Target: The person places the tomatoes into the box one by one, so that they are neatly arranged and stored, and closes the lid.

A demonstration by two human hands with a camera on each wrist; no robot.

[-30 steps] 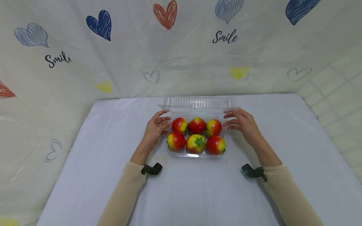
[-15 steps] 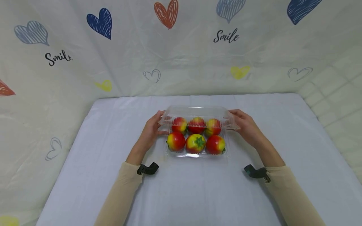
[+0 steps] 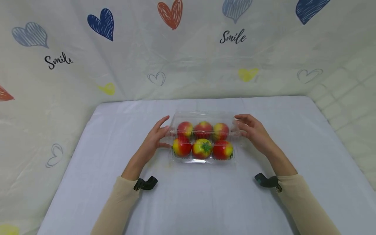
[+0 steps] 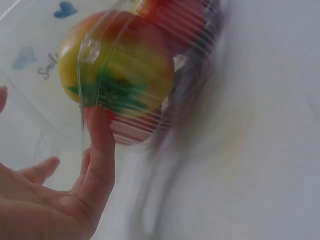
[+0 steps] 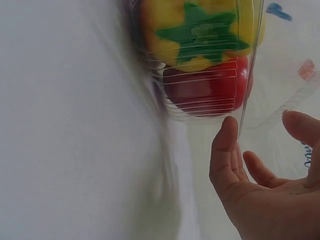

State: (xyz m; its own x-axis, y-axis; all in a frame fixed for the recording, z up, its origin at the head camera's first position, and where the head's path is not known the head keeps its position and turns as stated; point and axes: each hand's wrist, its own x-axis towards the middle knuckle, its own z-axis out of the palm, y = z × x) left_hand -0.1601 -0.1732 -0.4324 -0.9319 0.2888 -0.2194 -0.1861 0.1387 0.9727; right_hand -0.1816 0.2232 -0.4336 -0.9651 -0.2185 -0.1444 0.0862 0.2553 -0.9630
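Observation:
A clear plastic clamshell box (image 3: 202,161) stands on the table. Inside sit several glossy red-and-yellow fruits (image 3: 202,148), some with green star-shaped tops. Its hinged clear lid (image 3: 202,114) leans forward over the fruits, partly lowered. My left hand (image 3: 149,142) is at the left side, fingers spread, with one fingertip at the box's edge in the left wrist view. At the right side is my right hand (image 3: 256,133), its fingers loosely bent and apart. In the right wrist view a fingertip (image 5: 227,127) is close to the box's edge; contact is unclear.
A white cloth (image 3: 202,202) covers the table. Behind it hangs a pale curtain (image 3: 199,58) printed with hearts and "Smile" lettering. Dark camera mounts (image 3: 146,183) are strapped at both wrists.
The lid has swung from standing back behind the box to leaning forward over the fruits. Both hands held its sides half a second ago; their fingers are now looser, and the left has drawn back leftward.

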